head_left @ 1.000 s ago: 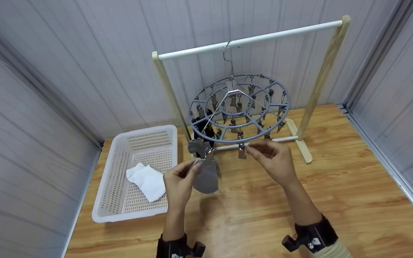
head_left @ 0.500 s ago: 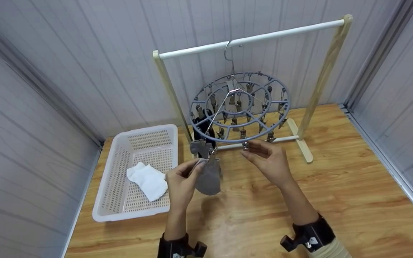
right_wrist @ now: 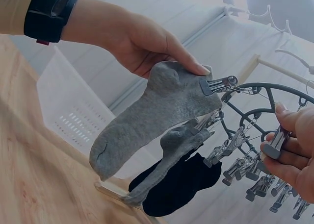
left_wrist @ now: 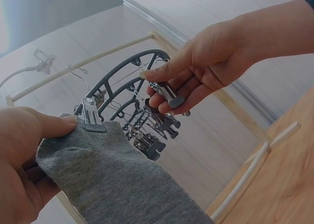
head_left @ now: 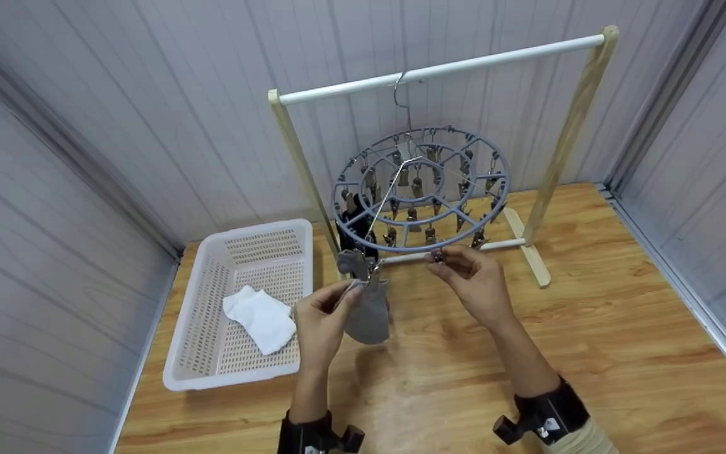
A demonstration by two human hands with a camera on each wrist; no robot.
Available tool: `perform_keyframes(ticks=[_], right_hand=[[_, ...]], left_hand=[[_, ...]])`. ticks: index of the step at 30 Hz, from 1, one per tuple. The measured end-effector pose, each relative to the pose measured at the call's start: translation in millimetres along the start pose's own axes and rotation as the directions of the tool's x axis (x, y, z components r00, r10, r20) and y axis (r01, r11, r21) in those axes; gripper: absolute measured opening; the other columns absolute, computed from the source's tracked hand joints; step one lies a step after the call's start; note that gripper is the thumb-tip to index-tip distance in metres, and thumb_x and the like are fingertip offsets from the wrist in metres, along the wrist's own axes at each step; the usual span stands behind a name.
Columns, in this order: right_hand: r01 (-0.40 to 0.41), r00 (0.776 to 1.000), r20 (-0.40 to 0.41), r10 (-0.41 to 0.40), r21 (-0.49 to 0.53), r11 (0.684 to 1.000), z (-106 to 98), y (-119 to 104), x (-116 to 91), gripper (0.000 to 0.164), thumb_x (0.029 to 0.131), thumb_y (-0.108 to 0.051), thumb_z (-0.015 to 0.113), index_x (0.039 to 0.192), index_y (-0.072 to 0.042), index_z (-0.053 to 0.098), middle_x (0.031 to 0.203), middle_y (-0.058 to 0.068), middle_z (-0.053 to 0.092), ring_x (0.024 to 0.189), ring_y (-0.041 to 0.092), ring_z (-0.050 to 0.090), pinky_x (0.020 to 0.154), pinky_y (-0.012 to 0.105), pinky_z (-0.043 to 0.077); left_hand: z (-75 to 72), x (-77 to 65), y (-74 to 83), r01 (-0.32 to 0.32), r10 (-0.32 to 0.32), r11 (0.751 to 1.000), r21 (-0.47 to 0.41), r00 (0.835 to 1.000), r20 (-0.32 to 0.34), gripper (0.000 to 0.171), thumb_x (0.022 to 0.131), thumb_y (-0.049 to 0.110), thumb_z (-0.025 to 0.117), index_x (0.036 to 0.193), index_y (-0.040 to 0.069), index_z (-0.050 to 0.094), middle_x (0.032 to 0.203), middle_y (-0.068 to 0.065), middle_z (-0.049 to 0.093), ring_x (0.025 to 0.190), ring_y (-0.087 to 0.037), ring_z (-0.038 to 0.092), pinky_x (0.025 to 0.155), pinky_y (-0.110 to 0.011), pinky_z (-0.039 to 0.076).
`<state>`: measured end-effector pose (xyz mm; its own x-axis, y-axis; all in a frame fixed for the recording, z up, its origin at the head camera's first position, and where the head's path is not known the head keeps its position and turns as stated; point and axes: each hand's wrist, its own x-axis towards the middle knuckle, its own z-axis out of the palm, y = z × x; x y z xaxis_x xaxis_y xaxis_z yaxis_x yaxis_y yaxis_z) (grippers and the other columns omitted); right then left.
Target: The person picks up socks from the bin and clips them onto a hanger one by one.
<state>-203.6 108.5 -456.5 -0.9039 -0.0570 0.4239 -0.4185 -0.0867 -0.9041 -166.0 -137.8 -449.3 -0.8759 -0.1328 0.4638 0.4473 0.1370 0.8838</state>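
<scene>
My left hand (head_left: 320, 325) pinches the cuff of a grey ankle sock (right_wrist: 137, 118) between thumb and fingers. A metal clip (left_wrist: 91, 113) bites that cuff beside the thumb, and the sock hangs from it. To the right, my right hand (head_left: 479, 284) holds another metal clip (left_wrist: 167, 94), with nothing visible in its jaws. Both clips belong to a round blue-grey clip hanger (head_left: 413, 248). Behind the held sock, a second grey sock (right_wrist: 179, 145) and black socks (right_wrist: 179, 185) hang in the right wrist view.
The hanger hooks over the white bar (head_left: 464, 65) of a wooden-legged rack (head_left: 568, 139). A white plastic basket (head_left: 180, 372) stands at left on the wood-look floor (head_left: 438, 391), holding white cloth, apparently socks (head_left: 262, 321). Several other clips dangle from the rings. Panelled walls close in around.
My right hand has gone from beside the clip to gripping it and tilting it up. The hanger has turned slightly. My left hand keeps its pinch on the grey sock, barely shifting right.
</scene>
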Motion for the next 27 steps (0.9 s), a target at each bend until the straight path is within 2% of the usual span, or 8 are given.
perform_keyframes(ticks=[5,9,15,22,27], right_hand=[[0.002,1.0,0.016,-0.002,-0.014,1.0,-1,-1,0,0.025,0.088,-0.003,0.072,0.111,0.005,0.067,0.106,0.026,0.069,0.097,0.023,0.071,0.086,0.034,0.056],[0.005,1.0,0.024,-0.005,-0.023,1.0,-1,-1,0,0.024,0.088,-0.003,0.072,0.111,0.004,0.067,0.106,0.028,0.069,0.097,0.023,0.071,0.086,0.033,0.056],[-0.004,1.0,0.007,0.004,-0.049,0.999,-1,-1,-1,0.024,0.088,-0.003,0.072,0.11,0.005,0.066,0.103,0.021,0.072,0.095,0.022,0.071,0.085,0.032,0.056],[-0.011,1.0,-0.003,0.011,-0.044,0.999,-6,26,2,0.03,0.086,-0.006,0.075,0.11,0.008,0.065,0.106,0.025,0.07,0.097,0.023,0.071,0.084,0.032,0.056],[-0.018,1.0,0.002,0.018,-0.033,0.999,-6,27,1,0.029,0.084,-0.011,0.078,0.108,0.001,0.068,0.105,0.017,0.072,0.097,0.024,0.071,0.083,0.033,0.057]], left_hand=[[-0.4,0.3,-0.8,0.012,-0.012,1.0,0.017,1.0,0.013,0.013,0.085,-0.001,0.075,0.097,-0.004,0.075,0.089,-0.012,0.075,0.074,-0.021,0.072,0.066,-0.026,0.058],[-0.5,0.8,-2.1,0.05,-0.051,0.998,0.027,0.998,0.034,0.012,0.085,0.002,0.076,0.096,-0.003,0.075,0.086,-0.012,0.075,0.072,-0.024,0.071,0.065,-0.028,0.058],[-0.9,1.0,-2.5,0.093,-0.101,0.99,0.105,0.992,0.075,0.012,0.086,0.003,0.075,0.096,-0.002,0.075,0.084,-0.013,0.074,0.074,-0.028,0.072,0.064,-0.029,0.058],[0.5,2.0,-2.9,0.13,-0.158,0.967,0.22,0.981,0.115,0.014,0.086,0.003,0.075,0.099,-0.003,0.074,0.09,-0.014,0.074,0.077,-0.029,0.071,0.07,-0.032,0.058],[0.0,1.9,-3.3,0.156,-0.194,0.96,0.232,0.969,0.151,0.016,0.087,0.003,0.074,0.102,-0.003,0.073,0.093,-0.015,0.074,0.082,-0.03,0.071,0.074,-0.039,0.059]])
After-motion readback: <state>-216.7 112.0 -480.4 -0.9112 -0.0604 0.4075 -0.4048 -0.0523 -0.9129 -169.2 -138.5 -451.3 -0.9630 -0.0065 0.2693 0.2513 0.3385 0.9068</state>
